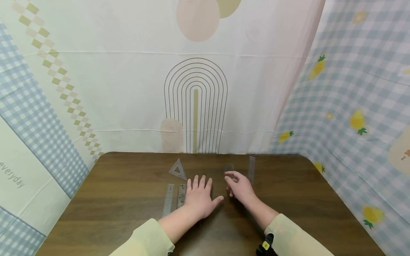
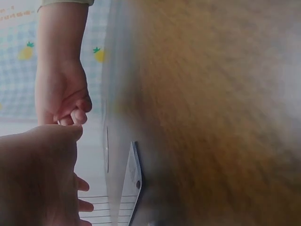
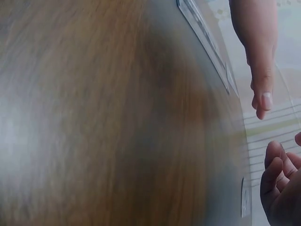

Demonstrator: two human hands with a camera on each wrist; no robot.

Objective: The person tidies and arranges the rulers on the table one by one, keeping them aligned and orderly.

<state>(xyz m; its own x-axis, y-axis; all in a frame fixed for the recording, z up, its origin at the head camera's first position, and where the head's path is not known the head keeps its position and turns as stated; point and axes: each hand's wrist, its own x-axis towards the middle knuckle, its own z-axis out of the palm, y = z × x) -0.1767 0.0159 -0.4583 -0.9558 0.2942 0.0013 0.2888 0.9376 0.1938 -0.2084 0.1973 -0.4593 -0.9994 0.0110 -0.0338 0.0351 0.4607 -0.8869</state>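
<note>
dark brown wood lies under my left hand [image 1: 199,199], palm down and fingers spread flat on the table [image 1: 112,199], just beside two clear rulers [image 1: 174,195]. my right hand [image 1: 241,186] hovers near it, fingers loosely curled, holding nothing. a clear triangle [image 1: 177,169] lies beyond my left hand, another ruler [image 1: 251,170] just past my right.

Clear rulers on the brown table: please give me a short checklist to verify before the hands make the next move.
1. Left hand flat on the table, holding nothing: ok.
2. Right hand free, fingers loosely curled: ok.
3. Two straight rulers lying side by side beside the left hand: ok.
4. Triangle ruler unobstructed: ok.
5. Far ruler lying apart from the right hand: ok.
6. Small clear piece near right fingertips, identity: cannot tell.
</note>
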